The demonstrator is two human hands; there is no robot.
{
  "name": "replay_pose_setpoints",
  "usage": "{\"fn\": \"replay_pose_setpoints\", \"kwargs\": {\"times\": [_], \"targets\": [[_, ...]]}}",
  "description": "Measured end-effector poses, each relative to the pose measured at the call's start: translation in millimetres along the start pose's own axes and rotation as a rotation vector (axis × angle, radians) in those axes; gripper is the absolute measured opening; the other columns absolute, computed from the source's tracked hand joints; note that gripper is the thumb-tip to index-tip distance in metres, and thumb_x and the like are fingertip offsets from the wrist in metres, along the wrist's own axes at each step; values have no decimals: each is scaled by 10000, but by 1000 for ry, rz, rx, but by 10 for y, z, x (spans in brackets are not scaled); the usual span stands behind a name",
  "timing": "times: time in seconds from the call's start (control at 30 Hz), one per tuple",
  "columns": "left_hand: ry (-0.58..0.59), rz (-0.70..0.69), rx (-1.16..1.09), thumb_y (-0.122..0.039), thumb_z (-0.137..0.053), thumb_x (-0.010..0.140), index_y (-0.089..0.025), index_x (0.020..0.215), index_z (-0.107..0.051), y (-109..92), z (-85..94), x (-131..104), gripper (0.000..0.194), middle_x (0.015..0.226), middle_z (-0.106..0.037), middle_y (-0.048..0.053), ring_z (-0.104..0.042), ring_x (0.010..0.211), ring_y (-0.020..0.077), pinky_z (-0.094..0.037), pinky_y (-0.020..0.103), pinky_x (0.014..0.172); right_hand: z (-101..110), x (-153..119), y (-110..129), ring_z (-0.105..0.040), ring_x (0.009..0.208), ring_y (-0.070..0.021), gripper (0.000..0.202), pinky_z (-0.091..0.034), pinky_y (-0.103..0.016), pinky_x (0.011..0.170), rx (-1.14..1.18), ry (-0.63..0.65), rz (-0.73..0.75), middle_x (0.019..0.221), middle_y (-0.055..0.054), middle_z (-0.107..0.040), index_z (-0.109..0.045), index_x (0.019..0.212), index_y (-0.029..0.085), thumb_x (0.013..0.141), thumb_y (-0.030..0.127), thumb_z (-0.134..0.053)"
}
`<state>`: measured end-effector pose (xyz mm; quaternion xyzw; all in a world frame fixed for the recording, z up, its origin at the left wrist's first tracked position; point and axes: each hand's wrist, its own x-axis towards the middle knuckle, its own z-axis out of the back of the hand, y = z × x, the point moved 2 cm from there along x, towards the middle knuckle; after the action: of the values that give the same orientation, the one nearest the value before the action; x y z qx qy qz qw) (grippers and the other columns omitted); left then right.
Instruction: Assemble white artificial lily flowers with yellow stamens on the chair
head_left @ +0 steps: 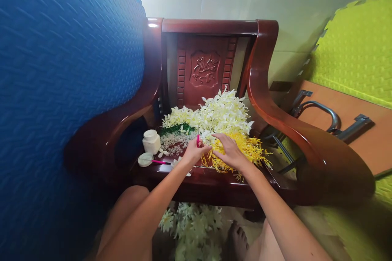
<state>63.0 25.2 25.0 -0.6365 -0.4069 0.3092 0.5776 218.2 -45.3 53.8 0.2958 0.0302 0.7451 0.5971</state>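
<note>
A thin pointed tool with a pink handle stands upright in my left hand, whose fingers are closed round it. My right hand is beside it with thumb and fingers apart, over the edge of a pile of yellow stamens; nothing shows in it. Behind both hands lies a heap of white petal flowers. Small clear discs are spread left of my left hand, in front of some green pieces. A pink-handled brush rests with one end on a round white lid.
A white jar stands at the left of the wooden chair's seat. High curved armrests flank the seat. Finished white flowers are below, between the knees. A folded table leans at the right, beside yellow matting; blue matting is left.
</note>
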Motion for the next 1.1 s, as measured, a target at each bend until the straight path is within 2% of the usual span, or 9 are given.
{"fn": "replay_pose_setpoints", "kwargs": {"times": [0.13, 0.23, 0.33, 0.43, 0.53, 0.63, 0.8, 0.93, 1.1], "targets": [[-10, 79, -67, -377, -817, 571, -190, 620, -359, -50, 21, -46, 497, 540, -422, -79, -444, 510, 71, -348, 210, 528, -19, -5, 114, -514, 1190, -280, 630, -371, -443, 990, 14, 118, 82, 1268, -78, -591, -490, 1282, 279, 719, 394, -749], [15, 133, -143, -335, -825, 555, -188, 597, -338, -83, 28, -65, 510, 555, -424, -71, -456, 520, 68, -375, 209, 538, 10, 15, 171, -564, 1114, -259, 452, -393, -417, 964, 22, 52, 64, 1180, -70, -644, -564, 1183, 261, 782, 418, -700], [39, 173, -215, -296, -813, 566, -187, 604, -340, -82, 29, -69, 486, 612, -483, -39, -521, 582, 91, -429, 227, 588, 34, 40, 205, -599, 1046, -232, 223, -409, -388, 932, 25, -1, 92, 1080, -64, -686, -626, 1073, 244, 880, 352, -599], [15, 209, -279, -281, -792, 588, -190, 628, -359, -58, 29, -64, 444, 642, -502, -26, -545, 620, 104, -453, 238, 613, 33, 56, 208, -627, 975, -225, 163, -428, -380, 898, 40, -11, 83, 1006, -57, -711, -663, 1008, 242, 906, 300, -550], [-20, 227, -319, -270, -793, 592, -189, 646, -385, -45, 26, -61, 419, 646, -496, -27, -549, 631, 104, -454, 232, 612, 32, 58, 191, -647, 912, -214, 176, -456, -366, 857, 93, -44, -10, 959, -48, -722, -679, 944, 240, 914, 292, -514], [-27, 216, -345, -260, -816, 573, -187, 622, -370, -53, 17, -64, 454, 620, -484, -35, -542, 615, 92, -447, 222, 625, 44, 50, 189, -654, 885, -204, 181, -478, -349, 832, 141, -46, -45, 944, -38, -720, -679, 943, 243, 910, 296, -509], [-49, 208, -359, -274, -858, 523, -193, 613, -342, -63, 25, -65, 530, 595, -471, -51, -525, 587, 84, -458, 233, 640, 90, 28, 226, -625, 997, -213, 217, -462, -370, 894, 91, -7, 101, 1053, -53, -689, -640, 1081, 254, 913, 276, -503], [-40, 194, -338, -291, -853, 534, -195, 627, -342, -84, 32, -79, 528, 619, -508, -34, -548, 604, 95, -471, 251, 663, 92, 24, 259, -617, 999, -234, 186, -445, -388, 899, 29, -8, 158, 1031, -60, -695, -634, 1058, 252, 907, 306, -539], [-44, 87, -253, -302, -803, 597, -198, 621, -317, -135, 22, -86, 498, 653, -544, -16, -547, 644, 111, -433, 243, 651, 47, 57, 271, -628, 883, -224, 195, -448, -355, 831, 144, -109, -5, 915, -55, -703, -652, 908, 242, 928, 333, -481]]}}
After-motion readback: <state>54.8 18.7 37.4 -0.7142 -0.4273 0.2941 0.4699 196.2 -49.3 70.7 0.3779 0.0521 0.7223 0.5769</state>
